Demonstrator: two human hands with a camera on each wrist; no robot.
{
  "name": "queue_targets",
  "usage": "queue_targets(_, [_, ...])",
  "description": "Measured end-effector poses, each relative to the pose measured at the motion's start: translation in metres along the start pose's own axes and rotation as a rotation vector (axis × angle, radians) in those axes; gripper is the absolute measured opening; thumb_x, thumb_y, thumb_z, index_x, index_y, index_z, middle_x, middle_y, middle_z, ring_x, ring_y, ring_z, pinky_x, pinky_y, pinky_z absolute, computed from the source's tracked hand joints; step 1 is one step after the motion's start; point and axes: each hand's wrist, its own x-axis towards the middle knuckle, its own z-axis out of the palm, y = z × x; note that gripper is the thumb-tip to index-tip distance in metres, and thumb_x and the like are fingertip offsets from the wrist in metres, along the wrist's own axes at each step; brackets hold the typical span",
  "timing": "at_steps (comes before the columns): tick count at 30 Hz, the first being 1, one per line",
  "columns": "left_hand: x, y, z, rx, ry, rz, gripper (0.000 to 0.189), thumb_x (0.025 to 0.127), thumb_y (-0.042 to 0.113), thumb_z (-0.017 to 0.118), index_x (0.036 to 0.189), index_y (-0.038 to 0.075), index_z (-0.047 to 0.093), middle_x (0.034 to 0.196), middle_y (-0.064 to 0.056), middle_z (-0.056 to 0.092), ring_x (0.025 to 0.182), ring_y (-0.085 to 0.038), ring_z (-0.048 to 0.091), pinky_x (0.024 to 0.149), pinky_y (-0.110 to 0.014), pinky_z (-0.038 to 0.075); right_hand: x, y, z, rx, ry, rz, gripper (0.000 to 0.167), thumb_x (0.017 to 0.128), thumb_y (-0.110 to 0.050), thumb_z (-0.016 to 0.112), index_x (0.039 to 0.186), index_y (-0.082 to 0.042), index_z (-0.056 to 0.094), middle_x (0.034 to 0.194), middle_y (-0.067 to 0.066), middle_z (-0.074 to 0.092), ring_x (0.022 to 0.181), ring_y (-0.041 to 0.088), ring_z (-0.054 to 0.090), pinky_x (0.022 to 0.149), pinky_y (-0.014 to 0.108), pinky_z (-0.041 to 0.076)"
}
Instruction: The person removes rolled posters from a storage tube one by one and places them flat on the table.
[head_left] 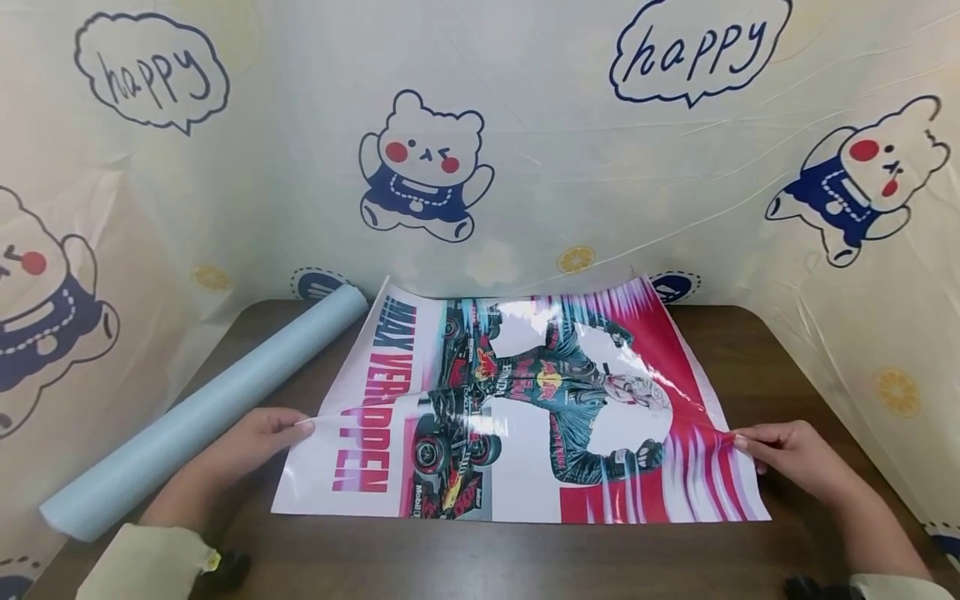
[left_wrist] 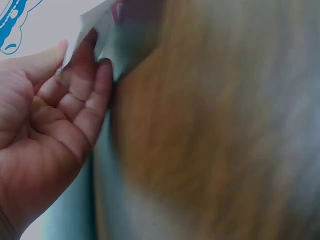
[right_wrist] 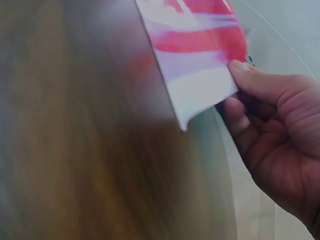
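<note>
A glossy poster [head_left: 517, 417] of a racing driver and car lies sideways across the dark wooden table, its far edge curling up. My left hand [head_left: 258, 437] pinches its left edge between thumb and fingers. At the opposite edge, my right hand [head_left: 798, 458] pinches the red and white striped end. The left wrist view shows the left hand [left_wrist: 60, 110] with the thumb on top of the sheet and the fingers beneath. In the right wrist view the right hand [right_wrist: 280, 125] grips near a corner of the poster [right_wrist: 200, 65], which is lifted off the table.
A long pale blue roll [head_left: 202, 408] lies diagonally along the table's left side, just beyond my left forearm. Behind the wooden table [head_left: 495, 558] hangs a pale curtain [head_left: 540, 167] printed with bears and the word "happy"; it also flanks both sides.
</note>
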Motion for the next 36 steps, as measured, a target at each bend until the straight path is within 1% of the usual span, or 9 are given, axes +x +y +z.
queue_targets(6, [-0.003, 0.002, -0.002, 0.15, 0.032, 0.0, 0.058, 0.084, 0.036, 0.076, 0.127, -0.001, 0.062, 0.091, -0.003, 0.072, 0.08, -0.02, 0.066, 0.073, -0.034, 0.054, -0.002, 0.005, -0.002, -0.038, -0.143, -0.046, 0.034, 0.089, -0.009, 0.071, 0.117, 0.007, 0.066, 0.083, 0.001, 0.064, 0.067, 0.009, 0.051, 0.056, 0.024, 0.048])
queue_targets(8, [-0.001, 0.01, -0.005, 0.216, 0.04, -0.036, 0.061, 0.08, 0.038, 0.08, 0.126, 0.002, 0.065, 0.081, -0.001, 0.069, 0.071, -0.019, 0.062, 0.066, -0.03, 0.053, 0.0, 0.003, -0.008, -0.047, -0.194, -0.101, 0.033, 0.087, -0.008, 0.072, 0.117, 0.006, 0.066, 0.08, -0.001, 0.06, 0.066, 0.01, 0.049, 0.055, 0.024, 0.046])
queue_targets(11, [0.003, 0.023, -0.011, 0.31, 0.02, -0.026, 0.06, 0.077, 0.038, 0.082, 0.123, 0.002, 0.067, 0.067, 0.0, 0.062, 0.059, -0.019, 0.056, 0.056, -0.027, 0.048, 0.006, -0.002, -0.019, -0.071, -0.278, -0.163, 0.033, 0.085, -0.007, 0.073, 0.117, 0.0, 0.068, 0.084, -0.002, 0.06, 0.067, 0.01, 0.048, 0.055, 0.024, 0.044])
queue_targets(14, [0.004, 0.033, -0.018, 0.39, -0.017, -0.018, 0.055, 0.076, 0.033, 0.083, 0.119, 0.002, 0.069, 0.062, 0.001, 0.059, 0.053, -0.019, 0.054, 0.053, -0.028, 0.048, 0.015, -0.014, -0.03, -0.109, -0.38, -0.133, 0.036, 0.084, -0.01, 0.074, 0.119, -0.002, 0.068, 0.094, 0.003, 0.061, 0.072, 0.009, 0.049, 0.059, 0.024, 0.046])
queue_targets(20, [0.024, 0.065, -0.033, 0.557, -0.095, -0.085, 0.046, 0.073, 0.028, 0.086, 0.111, 0.004, 0.073, 0.083, 0.0, 0.069, 0.063, -0.015, 0.059, 0.063, -0.033, 0.054, 0.044, -0.049, -0.047, -0.174, -0.5, 0.02, 0.048, 0.083, -0.017, 0.076, 0.125, 0.003, 0.063, 0.109, 0.014, 0.062, 0.094, 0.025, 0.057, 0.073, 0.033, 0.056])
queue_targets(23, [0.041, 0.08, -0.035, 0.609, -0.109, -0.092, 0.044, 0.074, 0.028, 0.085, 0.11, 0.004, 0.073, 0.091, -0.004, 0.07, 0.073, -0.016, 0.061, 0.071, -0.039, 0.056, 0.062, -0.066, -0.049, -0.23, -0.513, 0.046, 0.053, 0.08, -0.02, 0.079, 0.126, 0.002, 0.063, 0.107, 0.011, 0.064, 0.091, 0.023, 0.058, 0.073, 0.037, 0.057])
queue_targets(27, [0.063, 0.095, -0.036, 0.596, -0.078, -0.126, 0.044, 0.076, 0.027, 0.084, 0.113, 0.006, 0.072, 0.101, -0.009, 0.068, 0.086, -0.023, 0.063, 0.082, -0.052, 0.054, 0.084, -0.085, -0.048, -0.265, -0.49, 0.057, 0.056, 0.08, -0.022, 0.08, 0.126, 0.003, 0.062, 0.105, 0.011, 0.065, 0.087, 0.02, 0.058, 0.072, 0.038, 0.057])
queue_targets(31, [0.082, 0.103, -0.037, 0.535, -0.031, -0.152, 0.045, 0.079, 0.024, 0.083, 0.118, 0.008, 0.07, 0.11, -0.014, 0.066, 0.098, -0.032, 0.061, 0.09, -0.063, 0.046, 0.099, -0.096, -0.042, -0.245, -0.417, 0.031, 0.052, 0.081, -0.018, 0.079, 0.125, 0.004, 0.062, 0.113, 0.02, 0.063, 0.091, 0.025, 0.062, 0.073, 0.042, 0.058])
queue_targets(36, [0.1, 0.109, -0.033, 0.414, 0.015, -0.157, 0.05, 0.083, 0.019, 0.078, 0.129, 0.008, 0.063, 0.122, -0.019, 0.06, 0.107, -0.039, 0.057, 0.092, -0.064, 0.044, 0.113, -0.096, -0.025, -0.233, -0.291, 0.051, 0.052, 0.083, -0.015, 0.077, 0.129, 0.003, 0.06, 0.118, 0.025, 0.059, 0.098, 0.034, 0.06, 0.072, 0.042, 0.059])
